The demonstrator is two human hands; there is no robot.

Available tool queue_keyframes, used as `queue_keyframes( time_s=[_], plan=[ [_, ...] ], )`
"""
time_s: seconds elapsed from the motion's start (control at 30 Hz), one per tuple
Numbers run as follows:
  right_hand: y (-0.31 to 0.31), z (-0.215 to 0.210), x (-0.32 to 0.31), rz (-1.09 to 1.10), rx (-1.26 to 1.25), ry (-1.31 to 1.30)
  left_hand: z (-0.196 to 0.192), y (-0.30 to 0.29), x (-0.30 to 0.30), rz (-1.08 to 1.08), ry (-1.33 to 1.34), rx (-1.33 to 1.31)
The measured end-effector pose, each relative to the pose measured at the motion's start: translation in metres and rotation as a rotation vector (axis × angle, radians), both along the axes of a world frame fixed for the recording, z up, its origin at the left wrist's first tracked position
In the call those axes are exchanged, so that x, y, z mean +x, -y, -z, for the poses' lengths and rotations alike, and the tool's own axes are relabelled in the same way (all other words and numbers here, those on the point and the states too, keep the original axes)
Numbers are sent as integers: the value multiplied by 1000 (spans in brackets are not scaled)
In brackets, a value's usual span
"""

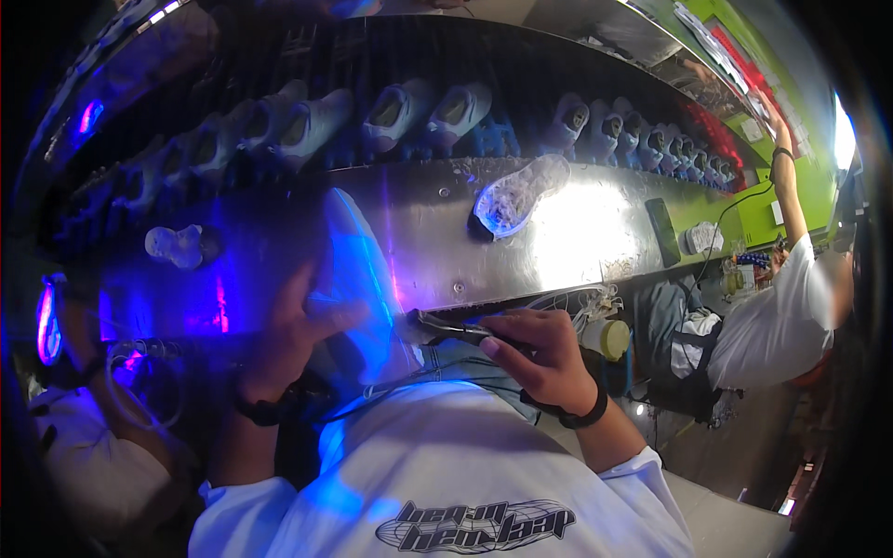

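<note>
My left hand point(302, 325) is closed on a shoe point(358, 251), toe pointing away from me, its side glowing under blue light. My right hand point(549, 358) grips dark metal pliers point(451, 327), and their head touches or nearly touches the shoe's heel end. Whether the jaws are clamped on the shoe's edge, I cannot tell. On the steel bench beyond, a pale shoe sole point(521, 197) lies to the right, a crumpled white wad of material showing on it. A whitish lump point(177, 245) sits on the bench to the left.
Behind the steel bench point(428, 200), pale shoes point(395, 116) stand in a long row on a dark conveyor. A dark flat slab point(662, 231) and a white bundle point(704, 237) lie at the bench's right. Co-workers sit on both sides; the right one point(777, 325) reaches up.
</note>
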State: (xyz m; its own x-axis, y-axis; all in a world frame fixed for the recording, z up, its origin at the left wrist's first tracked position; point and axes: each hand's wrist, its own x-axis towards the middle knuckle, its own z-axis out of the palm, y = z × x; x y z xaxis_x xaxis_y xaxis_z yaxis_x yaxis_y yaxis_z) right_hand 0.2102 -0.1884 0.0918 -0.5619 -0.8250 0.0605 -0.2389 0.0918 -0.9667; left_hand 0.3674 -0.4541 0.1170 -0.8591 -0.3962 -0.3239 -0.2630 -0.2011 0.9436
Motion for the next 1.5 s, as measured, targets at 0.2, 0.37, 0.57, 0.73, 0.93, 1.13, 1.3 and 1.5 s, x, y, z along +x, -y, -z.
queue_keyframes(
  time_s=[0.2,0.37,0.57,0.73,0.93,1.13,1.3,1.5],
  plan=[
    [-9,-17,-8,-30,54,-18,1,2,-10,-95,-4,41],
    [-10,-30,-17,16,53,-104,-13,-5,-22,-163,96,196],
    [-8,-44,-41,13,25,-350,-13,-12,-29,-203,227,213],
    [-6,-48,-61,-8,-60,-500,-5,-12,-14,-35,217,-60],
    [2,-54,-75,-22,-111,-559,-4,-23,-16,-113,210,316],
    [7,-42,-90,-33,-212,-598,-3,-28,-14,-112,237,668],
    [7,-24,-93,12,-265,-491,10,-26,-6,-74,187,1159],
    [4,-2,-85,75,-322,-251,-5,-40,-20,-103,245,1370]
  ],
)
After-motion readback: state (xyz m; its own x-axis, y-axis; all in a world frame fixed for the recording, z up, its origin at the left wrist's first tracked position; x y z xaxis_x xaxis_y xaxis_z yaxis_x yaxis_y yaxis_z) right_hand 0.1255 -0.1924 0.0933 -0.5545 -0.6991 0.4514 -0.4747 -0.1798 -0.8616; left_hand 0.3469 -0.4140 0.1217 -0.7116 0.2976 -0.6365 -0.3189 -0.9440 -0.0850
